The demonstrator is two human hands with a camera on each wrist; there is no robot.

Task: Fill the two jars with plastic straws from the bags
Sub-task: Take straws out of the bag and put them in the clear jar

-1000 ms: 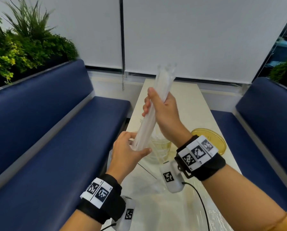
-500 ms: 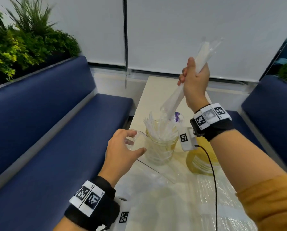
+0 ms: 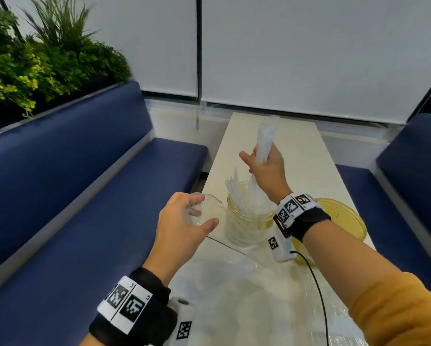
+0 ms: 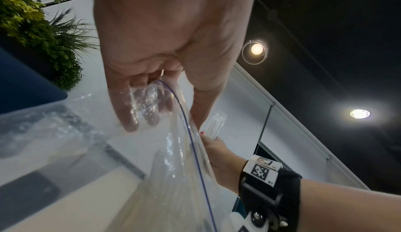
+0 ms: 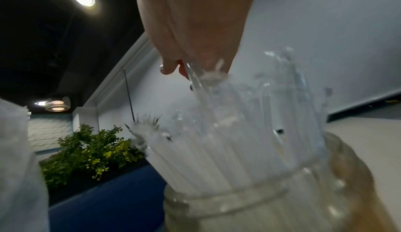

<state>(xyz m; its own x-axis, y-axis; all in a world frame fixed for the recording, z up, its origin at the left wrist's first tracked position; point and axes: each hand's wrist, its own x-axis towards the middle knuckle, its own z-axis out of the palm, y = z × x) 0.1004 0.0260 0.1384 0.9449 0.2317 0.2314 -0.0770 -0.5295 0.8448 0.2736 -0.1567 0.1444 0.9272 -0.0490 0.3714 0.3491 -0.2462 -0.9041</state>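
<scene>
Both hands are busy: right hand (image 3: 265, 168) grips a bundle of clear plastic straws (image 3: 264, 138) upright over the straw-filled glass jar (image 3: 244, 221) at frame centre to drop them in, while left hand (image 3: 182, 221) pinches the clear plastic bag (image 4: 184, 167) out of the way.

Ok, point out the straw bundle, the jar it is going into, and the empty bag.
straw bundle (image 3: 266, 136), head view, on the part above the right hand.
jar (image 3: 244, 228), head view, on its glass wall.
bag (image 4: 173, 175), left wrist view, on the clear film.

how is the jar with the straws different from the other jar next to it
The left jar is clear glass and holds white straws; the yellow jar shows none. The right hand lowers a straw bundle into the left jar; nothing touches the yellow jar. Both stand upright, lidless, on the table.
</scene>
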